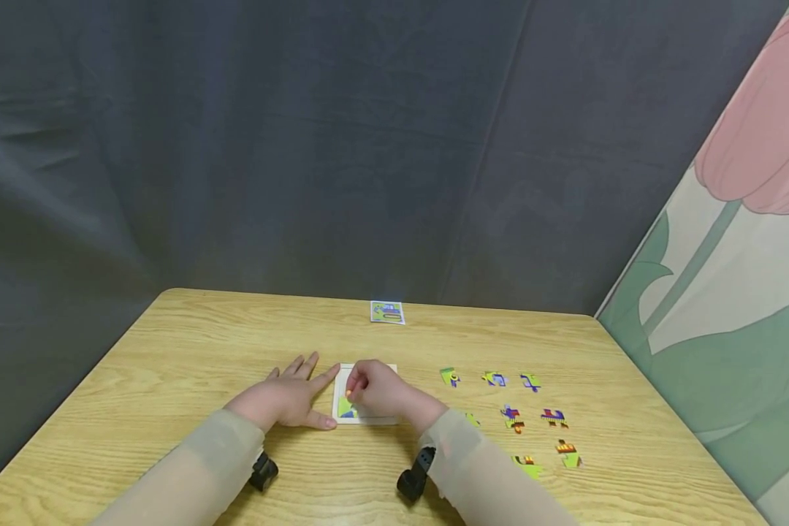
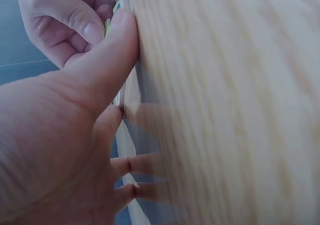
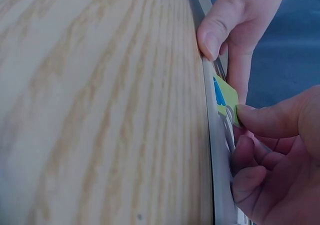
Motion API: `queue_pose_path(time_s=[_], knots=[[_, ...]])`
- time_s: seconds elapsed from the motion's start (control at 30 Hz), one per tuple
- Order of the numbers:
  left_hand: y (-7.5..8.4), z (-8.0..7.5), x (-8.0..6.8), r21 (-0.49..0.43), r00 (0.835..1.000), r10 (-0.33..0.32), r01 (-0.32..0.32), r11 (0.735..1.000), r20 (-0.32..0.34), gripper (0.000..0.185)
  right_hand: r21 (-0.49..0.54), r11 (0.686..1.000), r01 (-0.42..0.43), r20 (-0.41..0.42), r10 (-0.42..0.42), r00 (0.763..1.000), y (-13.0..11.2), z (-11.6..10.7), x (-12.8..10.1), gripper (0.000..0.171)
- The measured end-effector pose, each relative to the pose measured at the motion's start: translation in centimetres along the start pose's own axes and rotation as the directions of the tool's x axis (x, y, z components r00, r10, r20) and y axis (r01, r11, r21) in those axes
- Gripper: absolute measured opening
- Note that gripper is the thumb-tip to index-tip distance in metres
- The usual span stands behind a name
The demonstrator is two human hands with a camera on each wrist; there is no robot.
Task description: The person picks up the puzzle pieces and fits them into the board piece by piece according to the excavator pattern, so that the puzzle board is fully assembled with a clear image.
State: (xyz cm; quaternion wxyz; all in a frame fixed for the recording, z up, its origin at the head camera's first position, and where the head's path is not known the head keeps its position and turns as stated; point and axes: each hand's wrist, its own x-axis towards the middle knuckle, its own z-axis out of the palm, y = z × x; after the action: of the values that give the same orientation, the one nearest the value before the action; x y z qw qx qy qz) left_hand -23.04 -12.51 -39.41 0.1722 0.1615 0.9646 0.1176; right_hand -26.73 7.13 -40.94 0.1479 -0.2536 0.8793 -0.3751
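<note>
A white puzzle tray (image 1: 389, 418) lies on the wooden table in the head view. My left hand (image 1: 289, 398) rests flat beside the tray's left edge, fingers straight, thumb (image 2: 107, 60) against the tray rim. My right hand (image 1: 375, 389) hovers over the tray and pinches a green and blue puzzle piece (image 3: 224, 99), which sits tilted against the tray (image 3: 216, 150). Another green and blue piece (image 1: 347, 409) shows in the tray's near left corner.
Several loose coloured puzzle pieces (image 1: 513, 416) lie spread on the table to the right of the tray. A small picture card (image 1: 387, 312) lies near the table's far edge. Dark curtain hangs behind; a flowered panel stands at the right.
</note>
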Motion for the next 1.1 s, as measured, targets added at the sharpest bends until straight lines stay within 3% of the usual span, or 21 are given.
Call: queue_pose_path(time_s=[0.43,0.77,0.93,1.1], knots=[[0.1,0.1,-0.1,-0.010,1.000,-0.006,0.006,1.000,-0.005,0.096,-0.062,0.998,0.010,-0.011,-0.011,1.000,0.2,0.5,0.0,0.014],[-0.2,0.1,0.4,-0.001,1.000,-0.003,0.003,1.000,0.002,0.097,-0.123,0.992,0.012,-0.028,-0.015,1.000,0.1,0.6,-0.2,0.024],[-0.1,0.2,0.7,0.005,1.000,-0.007,0.007,1.000,0.002,0.096,-0.034,0.999,0.002,-0.022,-0.003,1.000,0.2,-0.7,-1.0,0.022],[0.1,0.4,0.9,0.001,1.000,-0.011,0.011,1.000,0.002,0.096,0.064,0.998,0.013,-0.046,-0.010,0.999,0.4,-3.5,-3.4,0.016]])
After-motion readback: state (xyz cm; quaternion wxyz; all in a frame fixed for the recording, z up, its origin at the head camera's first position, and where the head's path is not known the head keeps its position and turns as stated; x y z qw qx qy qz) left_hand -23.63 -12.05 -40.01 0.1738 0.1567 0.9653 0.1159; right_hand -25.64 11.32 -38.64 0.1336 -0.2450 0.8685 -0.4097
